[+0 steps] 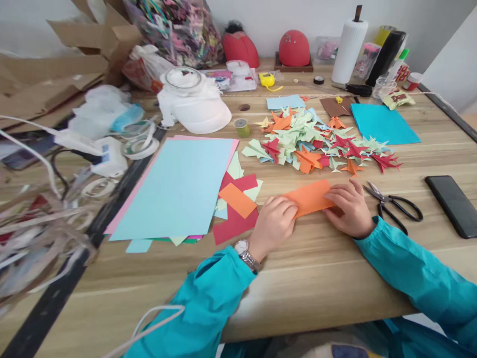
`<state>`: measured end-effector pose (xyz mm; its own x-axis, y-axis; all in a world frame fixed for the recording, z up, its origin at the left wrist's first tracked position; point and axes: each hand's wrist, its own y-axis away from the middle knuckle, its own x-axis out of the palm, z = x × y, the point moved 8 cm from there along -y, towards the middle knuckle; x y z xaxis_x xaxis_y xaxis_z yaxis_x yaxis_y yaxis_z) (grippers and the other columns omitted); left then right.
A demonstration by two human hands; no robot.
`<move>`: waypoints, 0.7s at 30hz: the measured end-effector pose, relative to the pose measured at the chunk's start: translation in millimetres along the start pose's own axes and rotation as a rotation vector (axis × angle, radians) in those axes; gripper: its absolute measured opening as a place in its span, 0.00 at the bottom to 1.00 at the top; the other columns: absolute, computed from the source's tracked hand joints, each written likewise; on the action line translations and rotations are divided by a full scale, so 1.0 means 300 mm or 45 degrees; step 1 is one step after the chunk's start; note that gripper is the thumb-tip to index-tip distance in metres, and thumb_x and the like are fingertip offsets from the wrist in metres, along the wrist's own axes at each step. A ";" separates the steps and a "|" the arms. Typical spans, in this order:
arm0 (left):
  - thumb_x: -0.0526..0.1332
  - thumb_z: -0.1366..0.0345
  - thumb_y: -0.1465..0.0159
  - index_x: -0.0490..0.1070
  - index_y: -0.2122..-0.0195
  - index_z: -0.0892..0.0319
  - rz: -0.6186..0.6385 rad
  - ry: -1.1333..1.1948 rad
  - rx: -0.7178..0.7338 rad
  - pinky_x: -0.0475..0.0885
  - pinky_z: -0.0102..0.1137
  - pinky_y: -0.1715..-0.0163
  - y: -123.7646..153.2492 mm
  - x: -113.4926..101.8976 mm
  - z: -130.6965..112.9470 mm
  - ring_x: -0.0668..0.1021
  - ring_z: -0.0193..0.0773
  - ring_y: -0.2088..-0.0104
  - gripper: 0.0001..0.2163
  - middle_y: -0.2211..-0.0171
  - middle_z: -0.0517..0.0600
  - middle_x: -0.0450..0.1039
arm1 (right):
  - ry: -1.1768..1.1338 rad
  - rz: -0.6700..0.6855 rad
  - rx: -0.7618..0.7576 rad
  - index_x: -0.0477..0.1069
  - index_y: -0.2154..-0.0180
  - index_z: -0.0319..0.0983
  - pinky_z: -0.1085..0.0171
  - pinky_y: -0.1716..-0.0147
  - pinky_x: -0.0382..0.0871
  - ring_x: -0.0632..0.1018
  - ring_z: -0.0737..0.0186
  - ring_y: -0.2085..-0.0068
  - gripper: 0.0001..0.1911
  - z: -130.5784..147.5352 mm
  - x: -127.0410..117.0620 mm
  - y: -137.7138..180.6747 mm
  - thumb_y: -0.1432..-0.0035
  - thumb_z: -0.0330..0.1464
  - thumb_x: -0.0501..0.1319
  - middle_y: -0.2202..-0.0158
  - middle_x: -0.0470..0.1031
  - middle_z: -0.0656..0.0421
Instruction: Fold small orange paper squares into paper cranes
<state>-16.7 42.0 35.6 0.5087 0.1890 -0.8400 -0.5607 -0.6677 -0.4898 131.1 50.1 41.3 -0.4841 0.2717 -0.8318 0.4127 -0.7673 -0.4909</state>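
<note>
An orange strip of paper (pixel 310 197) is held between my two hands, low over the wooden table. My left hand (pixel 275 223), with a watch (pixel 244 251) at the wrist, grips its left end. The right end is pinched by my right hand (pixel 348 206), thumb below and fingers on top. Beyond the strip lies a heap of folded paper pieces (pixel 298 134) in green, red, orange and blue. Left of my left hand are loose red slips (pixel 227 226) and another orange slip (pixel 238 200). Scissors (pixel 391 201) with black handles rest just right of my right hand.
A stack of large paper sheets (pixel 175 184), light blue on top, lies to the left. A black phone (pixel 450 205) is at the right. Turquoise paper (pixel 383 123) lies behind the heap. White cables and tape rolls (pixel 139 146) crowd the left side, near a white cap (pixel 203 112).
</note>
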 end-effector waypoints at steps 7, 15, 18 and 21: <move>0.53 0.67 0.37 0.69 0.59 0.64 0.016 0.000 -0.007 0.67 0.38 0.63 0.001 0.004 -0.011 0.73 0.42 0.64 0.09 0.67 0.54 0.75 | -0.124 0.087 -0.256 0.72 0.70 0.38 0.61 0.62 0.66 0.73 0.63 0.67 0.08 0.102 0.037 0.018 0.42 0.32 0.57 0.72 0.75 0.56; 0.53 0.67 0.37 0.65 0.53 0.64 -0.025 0.016 -0.243 0.69 0.39 0.60 0.006 -0.006 0.038 0.73 0.43 0.60 0.12 0.62 0.57 0.74 | -0.266 0.079 0.138 0.68 0.75 0.37 0.63 0.68 0.66 0.70 0.63 0.69 0.12 0.019 0.036 -0.005 0.40 0.31 0.54 0.73 0.70 0.54; 0.53 0.69 0.38 0.64 0.52 0.66 0.005 0.024 -0.269 0.70 0.39 0.59 0.007 -0.005 0.038 0.73 0.44 0.59 0.13 0.60 0.58 0.73 | -0.290 0.116 0.212 0.68 0.74 0.37 0.64 0.68 0.67 0.71 0.63 0.68 0.11 0.010 0.041 -0.006 0.40 0.30 0.53 0.70 0.70 0.53; 0.55 0.72 0.40 0.64 0.52 0.67 -0.029 0.001 -0.246 0.70 0.39 0.57 0.006 -0.020 0.029 0.73 0.45 0.57 0.14 0.58 0.59 0.73 | -0.323 0.136 0.282 0.67 0.74 0.38 0.65 0.69 0.67 0.71 0.63 0.68 0.10 -0.003 0.042 -0.006 0.41 0.29 0.54 0.70 0.70 0.54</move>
<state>-26.3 45.9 37.7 0.5207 0.2053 -0.8287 -0.4132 -0.7888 -0.4550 124.9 55.5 31.6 -0.6349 0.0513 -0.7709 0.3074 -0.8986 -0.3130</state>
